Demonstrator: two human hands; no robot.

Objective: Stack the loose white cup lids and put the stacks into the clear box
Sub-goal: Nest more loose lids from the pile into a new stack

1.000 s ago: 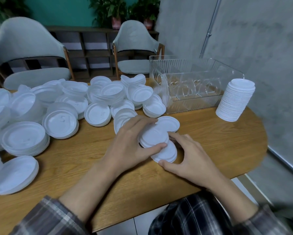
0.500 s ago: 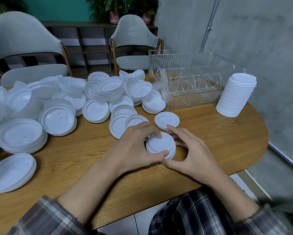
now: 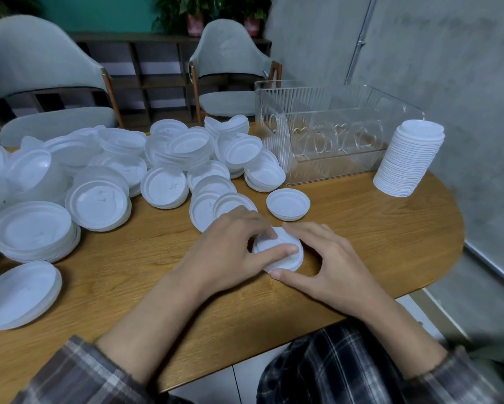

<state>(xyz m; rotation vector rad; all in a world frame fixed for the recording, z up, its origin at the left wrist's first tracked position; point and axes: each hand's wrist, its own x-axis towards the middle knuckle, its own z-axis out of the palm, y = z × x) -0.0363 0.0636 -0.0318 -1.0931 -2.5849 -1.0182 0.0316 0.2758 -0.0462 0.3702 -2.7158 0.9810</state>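
- white plastic on light brown wood, mostly. where is the stack being worked on?
- the small stack of white plastic cup lids [image 3: 277, 249] sits flat on the oval wooden table [image 3: 376, 228], near its front edge, between both hands.
- how do the fingers lie?
- the left hand [image 3: 230, 246] curls over it from the left, thumb across the near top, forefinger on the far top. the right hand [image 3: 329, 266] cups it from the right, thumb against the near rim, fingers bent round the far side. both hold it; neither is spread wide.
- and the clear ribbed plastic box [image 3: 332, 158]?
- at the back right of the table, well apart from the hands. a tall stack of white lids [image 3: 411, 158] stands just beside its right end, outside it.
- the loose ones?
- one single white lid [image 3: 288, 204] lies alone just beyond the hands. the big heap of loose white lids [image 3: 99, 176] covers the left and middle of the table, reaching the box's left wall. two grey padded chairs [image 3: 49, 83] stand behind.
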